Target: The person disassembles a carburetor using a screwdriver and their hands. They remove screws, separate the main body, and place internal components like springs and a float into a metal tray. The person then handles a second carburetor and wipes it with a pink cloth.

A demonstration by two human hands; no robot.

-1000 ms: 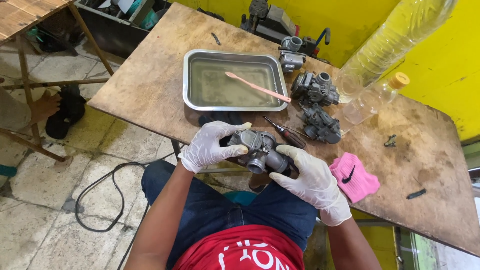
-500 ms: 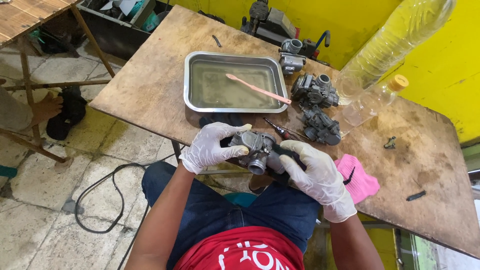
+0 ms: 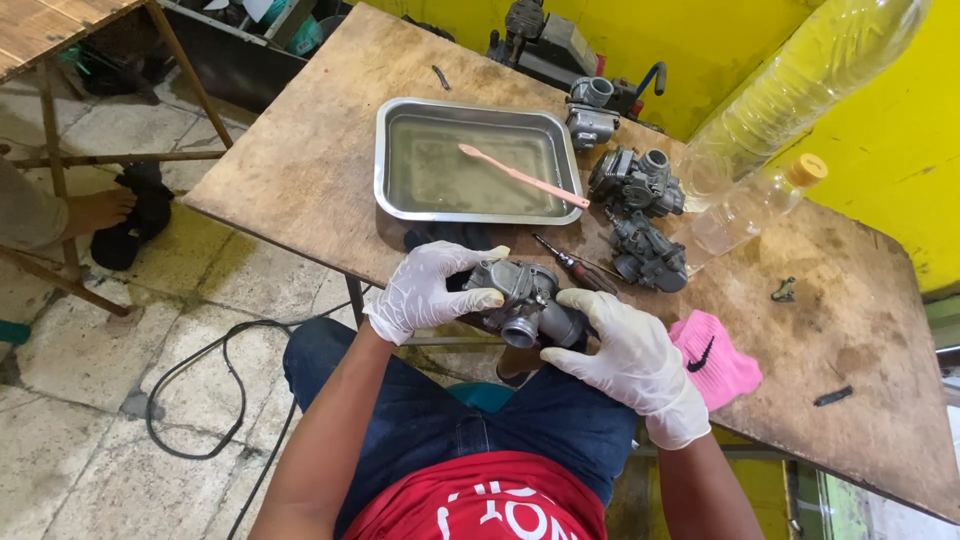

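Note:
Both my hands wear white gloves and hold one grey metal carburetor (image 3: 527, 302) at the near edge of the wooden table (image 3: 300, 170). My left hand (image 3: 432, 288) grips its left side, thumb on the body. My right hand (image 3: 625, 352) wraps its right side from below. The carburetor's round opening faces me. A red-handled screwdriver (image 3: 568, 264) lies just behind it.
A steel tray (image 3: 392, 155) holds liquid and a pink brush (image 3: 520, 177). Several more carburetors (image 3: 640, 182) sit behind. Two clear plastic bottles (image 3: 760, 205) lie at right. A pink sock (image 3: 716, 362) is near my right hand. A black cable (image 3: 215, 400) runs on the floor.
Both hands have shifted their grip and turned the carburetor slightly; my right hand now sits a little lower and farther right.

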